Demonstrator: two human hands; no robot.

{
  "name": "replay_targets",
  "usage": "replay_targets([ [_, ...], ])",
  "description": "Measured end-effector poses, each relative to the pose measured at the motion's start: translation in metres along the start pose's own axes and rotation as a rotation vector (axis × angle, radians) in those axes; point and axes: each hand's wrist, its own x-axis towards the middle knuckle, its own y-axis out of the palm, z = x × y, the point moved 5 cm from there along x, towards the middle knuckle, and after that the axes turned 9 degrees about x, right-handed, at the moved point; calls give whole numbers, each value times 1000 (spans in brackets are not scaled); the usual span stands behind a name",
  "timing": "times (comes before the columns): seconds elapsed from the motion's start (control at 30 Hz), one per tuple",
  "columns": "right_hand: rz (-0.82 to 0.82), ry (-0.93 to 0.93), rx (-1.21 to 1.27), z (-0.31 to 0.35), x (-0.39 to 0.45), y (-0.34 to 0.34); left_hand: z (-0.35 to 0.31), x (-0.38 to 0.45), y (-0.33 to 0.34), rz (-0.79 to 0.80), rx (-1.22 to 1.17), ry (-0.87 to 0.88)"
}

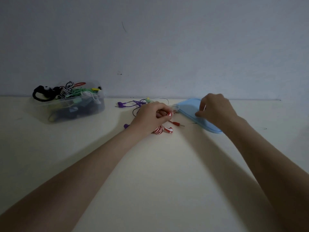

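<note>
The left hand (150, 117) has its grip clamped around the red-and-white striped earphones (158, 130) near the middle of the tabletop (167, 164). Part of the wound cord is bunched in the palm, and one bud and the red plug poke out below the fingers. This is a light, limp thing. The cord will flop and snag on the purple earphones (127, 103) lying just behind it, so I'd hold the coiled bundle itself rather than a loose end, and go gently on the buds and the thin plug. The right hand (215, 109) sits on the blue pouch (189, 106) just beside it, thumb and fingers pinched together on the near edge. The light is dim, and I can't quite tell whether the pale sliver between those fingers is a zip pull or a cord. The pouch looks soft and slack, best held at the rim. A clear box (70, 113) of other cords stands well apart on the left.
</note>
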Motion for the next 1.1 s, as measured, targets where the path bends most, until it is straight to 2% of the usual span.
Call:
replay_targets([
  [0.23, -77, 20, -4, -3, -3, -1, 0, -1, -2, 4, -139, -19],
  [0.33, -154, -69, 305, 12, -4, -7, 1, -2, -4, -19, -236, -37],
  [0.43, -67, -109, 832, 40, -14, 5, 4, 0, -7, -51, -322, -79],
  [0.63, 12, -42, 1194, 47, -25, 35, 11, 0, -9, -60, -419, -143],
  [0.87, 152, 50, 1395, 40, -30, 44, 9, -2, -11, -58, -393, -132],
  [1.0, 217, 29, 1443, 43, -29, 46, 6, -3, -11, -40, -357, -117],
  [1.1, 238, 54, 1576, 42, -28, 46, 6, -2, -10, -41, -337, -105],
])
